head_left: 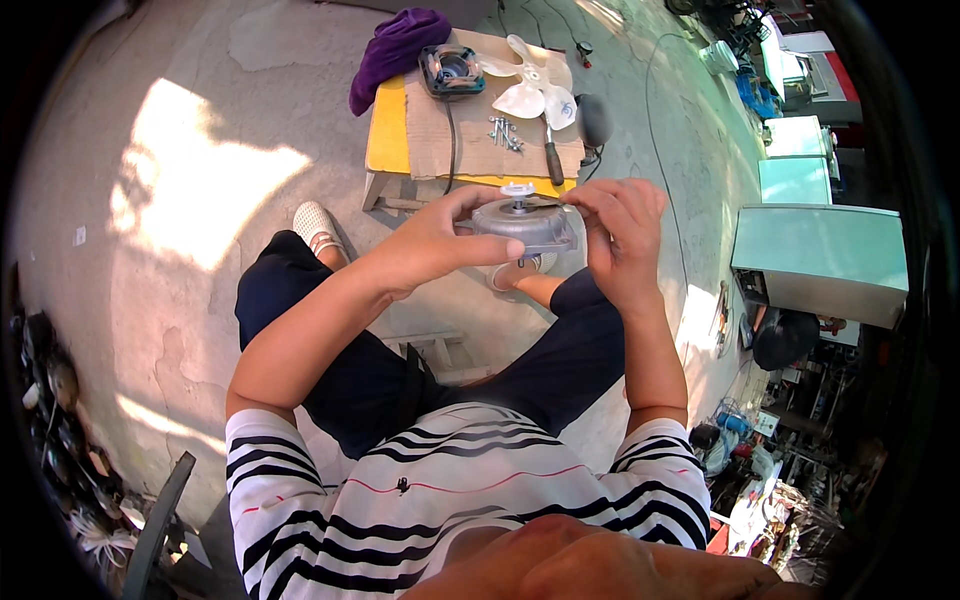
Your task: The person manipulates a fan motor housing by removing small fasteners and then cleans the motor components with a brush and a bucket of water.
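My left hand (435,240) grips a grey metal motor housing (515,228) in front of me, thumb along its near side. A small white plastic piece (518,190) stands on top of the housing. At the right edge of the housing, the fingers of my right hand (625,230) are pinched together. A thin dark thing beside those fingertips is too small to make out. Beyond my hands, on cardboard (425,140), lie a motor stator with copper windings (452,72), a white fan blade (528,82), several screws (505,133) and a dark-handled screwdriver (553,158).
The cardboard covers a low yellow table (388,135) with a purple cloth (393,55) at its far left. A dark rounded part (595,120) sits at its right edge. Pale green cabinets (820,240) and clutter line the right side. A cable (655,100) runs along the floor.
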